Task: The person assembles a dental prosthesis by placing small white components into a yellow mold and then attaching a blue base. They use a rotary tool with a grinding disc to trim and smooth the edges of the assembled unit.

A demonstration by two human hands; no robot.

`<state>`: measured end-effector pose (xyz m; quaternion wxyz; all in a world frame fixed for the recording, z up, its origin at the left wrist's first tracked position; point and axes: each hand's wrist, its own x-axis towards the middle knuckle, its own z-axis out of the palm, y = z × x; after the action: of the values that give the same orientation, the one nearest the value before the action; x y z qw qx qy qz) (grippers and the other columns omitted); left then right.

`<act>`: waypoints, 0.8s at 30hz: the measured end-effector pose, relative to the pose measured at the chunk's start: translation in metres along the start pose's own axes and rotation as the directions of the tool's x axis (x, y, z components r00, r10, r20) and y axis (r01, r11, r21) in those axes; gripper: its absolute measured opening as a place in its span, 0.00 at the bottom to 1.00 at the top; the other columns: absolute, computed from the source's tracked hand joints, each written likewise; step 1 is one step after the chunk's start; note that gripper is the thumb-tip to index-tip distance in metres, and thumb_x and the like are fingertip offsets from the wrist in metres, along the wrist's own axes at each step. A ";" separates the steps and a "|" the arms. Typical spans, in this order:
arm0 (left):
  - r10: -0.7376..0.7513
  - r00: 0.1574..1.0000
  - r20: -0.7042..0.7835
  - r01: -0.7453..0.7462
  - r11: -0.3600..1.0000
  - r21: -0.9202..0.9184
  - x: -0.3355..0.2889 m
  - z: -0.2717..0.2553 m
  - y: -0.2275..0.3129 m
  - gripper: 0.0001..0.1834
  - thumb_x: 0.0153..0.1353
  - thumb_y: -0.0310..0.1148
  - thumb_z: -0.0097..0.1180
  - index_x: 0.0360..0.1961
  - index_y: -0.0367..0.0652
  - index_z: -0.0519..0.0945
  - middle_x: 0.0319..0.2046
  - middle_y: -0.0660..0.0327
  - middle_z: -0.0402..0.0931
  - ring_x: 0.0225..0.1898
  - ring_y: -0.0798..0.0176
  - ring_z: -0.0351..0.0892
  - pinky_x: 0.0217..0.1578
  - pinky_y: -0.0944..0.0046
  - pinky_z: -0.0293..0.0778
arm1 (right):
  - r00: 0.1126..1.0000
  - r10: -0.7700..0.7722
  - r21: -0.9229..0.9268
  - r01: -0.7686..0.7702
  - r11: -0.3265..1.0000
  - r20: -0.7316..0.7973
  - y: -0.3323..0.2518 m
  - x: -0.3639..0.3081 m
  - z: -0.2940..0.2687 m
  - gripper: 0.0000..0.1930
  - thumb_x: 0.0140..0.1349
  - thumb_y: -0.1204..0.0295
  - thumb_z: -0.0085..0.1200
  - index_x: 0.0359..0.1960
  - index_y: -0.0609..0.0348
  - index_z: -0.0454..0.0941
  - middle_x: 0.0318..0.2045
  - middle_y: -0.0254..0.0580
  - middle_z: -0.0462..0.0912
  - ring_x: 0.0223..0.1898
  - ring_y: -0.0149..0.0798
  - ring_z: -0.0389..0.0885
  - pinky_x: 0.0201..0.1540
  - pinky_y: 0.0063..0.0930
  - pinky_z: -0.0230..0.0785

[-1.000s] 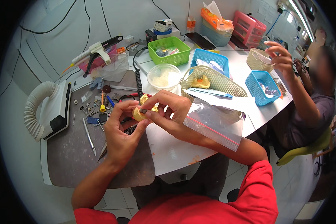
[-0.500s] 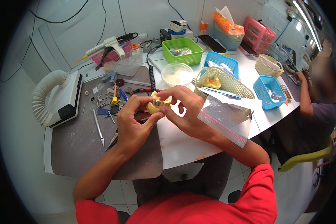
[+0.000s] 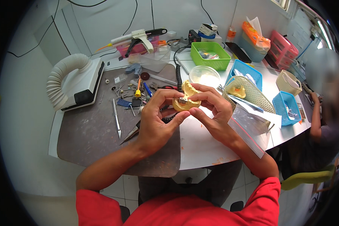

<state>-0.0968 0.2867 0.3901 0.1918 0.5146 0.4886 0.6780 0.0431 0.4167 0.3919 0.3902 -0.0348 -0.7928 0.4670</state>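
Note:
A yellow plaster dental cast (image 3: 186, 106) is held up over the worktable between my two hands. My left hand (image 3: 158, 122) grips its left side, thumb below and fingertips at the top. My right hand (image 3: 215, 113) grips the right side the same way, its index finger reaching over the teeth. A small grey metal piece (image 3: 182, 100) sits on the cast's teeth, between my fingertips; its exact shape is partly hidden. The curved arch of the cast rises beyond my fingers.
On the left, a white suction unit (image 3: 90, 88) with a ribbed hose. A metal knife-like tool (image 3: 116, 118), pliers (image 3: 131, 132) and small burs lie on the grey mat (image 3: 83, 135). Baskets, including a green one (image 3: 211, 62), stand behind right. A plastic bag (image 3: 248, 128) lies near my right forearm; a co-worker (image 3: 316, 124) sits far right.
The view has swung left, shifting the table rightward in the picture. The cast is tipped so more of its toothed arch shows. Both hands keep their grip on it.

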 end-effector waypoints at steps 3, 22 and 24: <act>-0.112 0.994 -0.004 0.110 0.982 -0.155 0.001 0.002 0.005 0.20 0.63 0.27 0.65 0.54 0.36 0.75 0.54 0.56 0.73 0.51 0.63 0.80 0.57 0.63 0.79 | 0.993 -0.121 -0.238 0.117 0.964 -0.003 -0.004 0.001 -0.004 0.13 0.58 0.73 0.68 0.44 0.60 0.82 0.59 0.54 0.75 0.56 0.49 0.81 0.55 0.37 0.79; -0.457 0.884 0.094 0.457 0.806 -0.377 0.002 -0.009 0.009 0.18 0.69 0.28 0.57 0.57 0.31 0.74 0.50 0.53 0.79 0.52 0.64 0.81 0.57 0.63 0.78 | 0.962 -0.268 -0.373 0.264 0.889 0.043 -0.002 -0.004 0.002 0.18 0.49 0.77 0.74 0.42 0.53 0.84 0.64 0.52 0.71 0.53 0.45 0.80 0.45 0.34 0.78; -0.449 0.890 0.071 0.441 0.815 -0.376 0.002 -0.008 0.006 0.17 0.69 0.27 0.57 0.56 0.32 0.74 0.49 0.53 0.79 0.51 0.63 0.81 0.55 0.61 0.79 | 0.967 -0.255 -0.386 0.240 0.891 0.012 -0.005 -0.007 0.003 0.21 0.51 0.75 0.72 0.48 0.48 0.82 0.63 0.47 0.70 0.54 0.46 0.78 0.49 0.38 0.78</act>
<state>-0.1032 0.2819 0.3960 0.4363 0.3315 0.4557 0.7015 0.0474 0.4095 0.3909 0.4472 -0.0186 -0.8592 0.2481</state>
